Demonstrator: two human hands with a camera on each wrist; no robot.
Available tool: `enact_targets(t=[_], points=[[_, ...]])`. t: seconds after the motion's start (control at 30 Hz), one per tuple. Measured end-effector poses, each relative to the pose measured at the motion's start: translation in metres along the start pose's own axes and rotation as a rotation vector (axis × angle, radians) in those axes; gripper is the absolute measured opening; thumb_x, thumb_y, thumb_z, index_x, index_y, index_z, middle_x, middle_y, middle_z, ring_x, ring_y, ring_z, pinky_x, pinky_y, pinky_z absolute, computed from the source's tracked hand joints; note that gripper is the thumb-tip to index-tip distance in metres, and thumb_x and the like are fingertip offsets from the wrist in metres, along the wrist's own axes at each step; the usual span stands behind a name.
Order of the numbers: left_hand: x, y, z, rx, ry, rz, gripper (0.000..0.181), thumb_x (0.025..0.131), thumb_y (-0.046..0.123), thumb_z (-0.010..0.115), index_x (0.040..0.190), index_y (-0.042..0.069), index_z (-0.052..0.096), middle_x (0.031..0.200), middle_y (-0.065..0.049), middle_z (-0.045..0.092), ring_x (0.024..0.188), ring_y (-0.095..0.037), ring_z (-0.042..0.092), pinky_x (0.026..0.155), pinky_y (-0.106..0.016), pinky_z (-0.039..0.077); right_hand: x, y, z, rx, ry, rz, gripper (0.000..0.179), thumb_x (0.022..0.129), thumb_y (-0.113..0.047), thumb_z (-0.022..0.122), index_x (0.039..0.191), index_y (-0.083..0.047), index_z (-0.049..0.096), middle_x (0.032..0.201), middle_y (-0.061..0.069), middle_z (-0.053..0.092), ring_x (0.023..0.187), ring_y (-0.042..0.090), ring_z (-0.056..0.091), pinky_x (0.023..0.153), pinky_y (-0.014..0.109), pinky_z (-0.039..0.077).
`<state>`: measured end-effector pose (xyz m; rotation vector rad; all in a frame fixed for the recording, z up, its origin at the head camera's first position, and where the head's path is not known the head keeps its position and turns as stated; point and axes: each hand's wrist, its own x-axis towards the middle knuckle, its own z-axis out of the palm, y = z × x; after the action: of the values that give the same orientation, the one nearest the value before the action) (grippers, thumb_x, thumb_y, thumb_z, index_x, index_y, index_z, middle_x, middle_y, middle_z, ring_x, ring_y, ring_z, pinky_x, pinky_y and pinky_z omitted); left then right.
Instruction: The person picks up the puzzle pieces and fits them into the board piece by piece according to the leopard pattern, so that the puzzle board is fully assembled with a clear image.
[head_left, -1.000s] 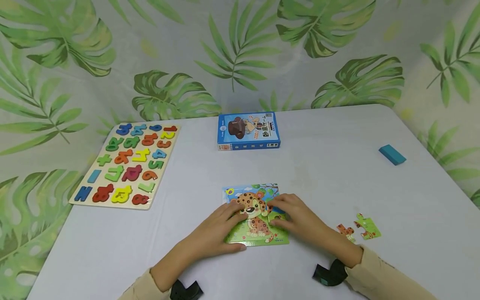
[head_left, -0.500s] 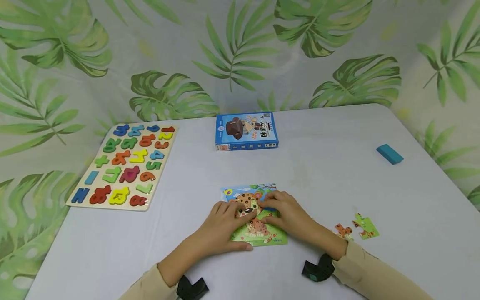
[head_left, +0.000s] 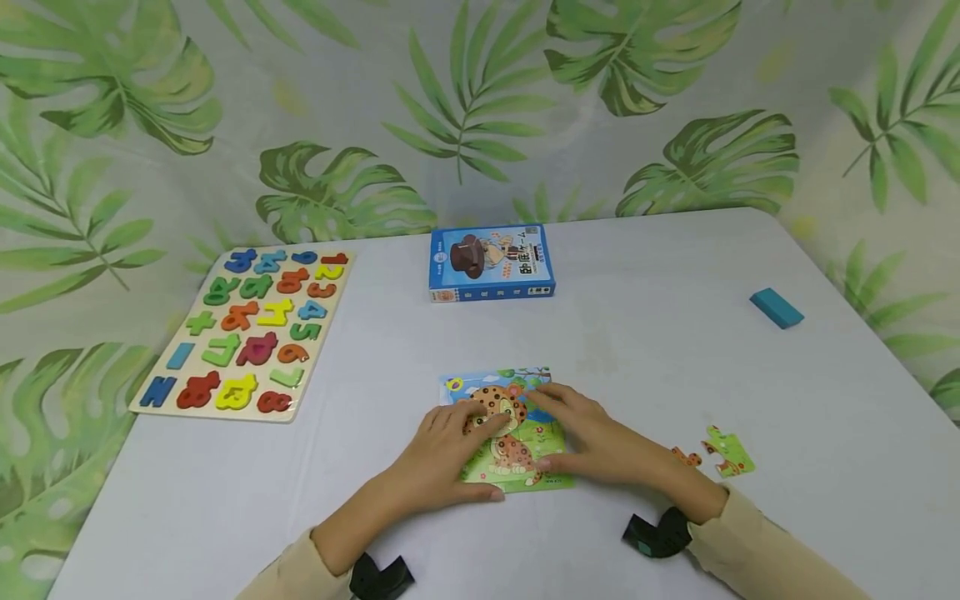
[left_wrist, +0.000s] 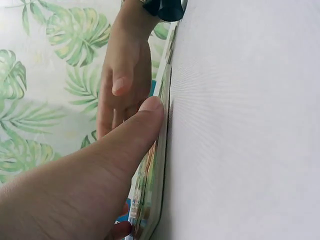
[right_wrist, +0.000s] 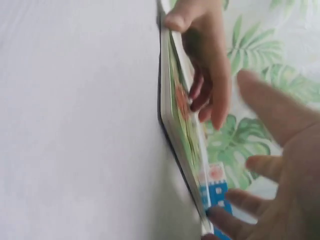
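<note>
A leaf-patterned cloth (head_left: 585, 158) hangs behind a white table (head_left: 637, 350). At the far left lies a number board (head_left: 318, 392), its long axis slanting from near left to far right. The leopard puzzle (head_left: 513, 456) lies flat near the middle of the table; the leopard's head points to the far side, its feet to the near side. The puzzle looks almost square, so I cannot tell a longer axis. Beyond it, a blue box (head_left: 491, 262) lies flat with its long axis running left to right.

The left hand (head_left: 431, 458) rests on the puzzle's left part, fingers relaxed, thumb at the near edge. The right hand (head_left: 600, 442) is open over the puzzle's right part, fingers and thumb spread; whether its fingertips touch I cannot tell.

Right of the puzzle lie a blue block (head_left: 777, 308), well off at the far right and slanting from far left to near right, a green puzzle piece (head_left: 735, 454) and an orange puzzle piece (head_left: 687, 457), partly hidden by the right forearm.
</note>
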<state>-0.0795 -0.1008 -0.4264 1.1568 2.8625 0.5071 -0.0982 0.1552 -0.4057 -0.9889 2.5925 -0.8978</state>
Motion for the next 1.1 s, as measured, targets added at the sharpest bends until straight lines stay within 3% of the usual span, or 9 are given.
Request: enact_targets(t=[0.13, 0.33, 0.53, 0.73, 0.93, 1.1], points=[[-0.008, -0.002, 0.002, -0.094, 0.044, -0.037, 0.092, 0.073, 0.065, 0.056, 0.143, 0.017, 0.022, 0.140, -0.010, 0.025, 0.125, -0.027, 0.025, 0.101, -0.045, 0.022, -0.010, -0.001, -0.010, 0.136, 0.022, 0.042, 0.084, 0.077, -0.033, 0.070, 0.144, -0.019, 0.021, 0.145, 0.009, 0.017, 0.131, 0.027, 0.018, 0.097, 0.052, 0.028], [-0.025, -0.007, -0.001, -0.098, 0.101, -0.124, 0.096, 0.072, 0.063, 0.058, 0.144, 0.013, 0.019, 0.142, -0.009, 0.025, 0.129, -0.024, 0.022, 0.102, -0.042, 0.025, -0.034, 0.003, -0.023, 0.117, 0.116, 0.084, 0.089, 0.071, -0.028, 0.077, 0.142, -0.025, 0.024, 0.143, 0.003, 0.024, 0.128, 0.025, 0.024, 0.094, 0.052, 0.033], [-0.044, -0.011, -0.007, -0.117, 0.086, -0.229, 0.093, 0.072, 0.063, 0.058, 0.143, 0.015, 0.023, 0.141, -0.008, 0.027, 0.130, -0.020, 0.020, 0.101, -0.039, 0.027, -0.059, 0.016, -0.027, 0.058, 0.156, 0.098, 0.094, 0.065, -0.032, 0.079, 0.141, -0.020, 0.026, 0.139, 0.001, 0.030, 0.120, 0.021, 0.036, 0.091, 0.044, 0.039], [-0.051, -0.015, -0.009, -0.130, 0.071, -0.214, 0.088, 0.075, 0.058, 0.060, 0.142, 0.012, 0.026, 0.137, -0.006, 0.032, 0.128, -0.019, 0.022, 0.103, -0.036, 0.022, -0.072, 0.028, -0.025, 0.046, 0.104, 0.148, 0.098, 0.065, -0.037, 0.078, 0.143, -0.016, 0.023, 0.135, 0.003, 0.037, 0.115, 0.019, 0.043, 0.091, 0.029, 0.039], [-0.052, -0.017, -0.008, -0.155, 0.081, -0.199, 0.085, 0.075, 0.057, 0.061, 0.140, 0.012, 0.031, 0.137, -0.005, 0.032, 0.128, -0.018, 0.023, 0.103, -0.037, 0.022, -0.077, 0.033, -0.026, -0.047, 0.036, 0.165, 0.083, 0.070, -0.027, 0.076, 0.139, -0.013, 0.033, 0.129, 0.000, 0.044, 0.118, 0.020, 0.039, 0.092, 0.034, 0.039], [-0.054, -0.019, -0.007, -0.163, 0.108, -0.176, 0.081, 0.075, 0.057, 0.061, 0.137, 0.011, 0.037, 0.136, -0.006, 0.034, 0.127, -0.021, 0.025, 0.101, -0.040, 0.026, -0.078, 0.033, -0.024, -0.087, 0.027, 0.140, 0.068, 0.075, -0.035, 0.070, 0.133, -0.010, 0.044, 0.113, -0.006, 0.050, 0.105, 0.016, 0.044, 0.081, 0.033, 0.044]])
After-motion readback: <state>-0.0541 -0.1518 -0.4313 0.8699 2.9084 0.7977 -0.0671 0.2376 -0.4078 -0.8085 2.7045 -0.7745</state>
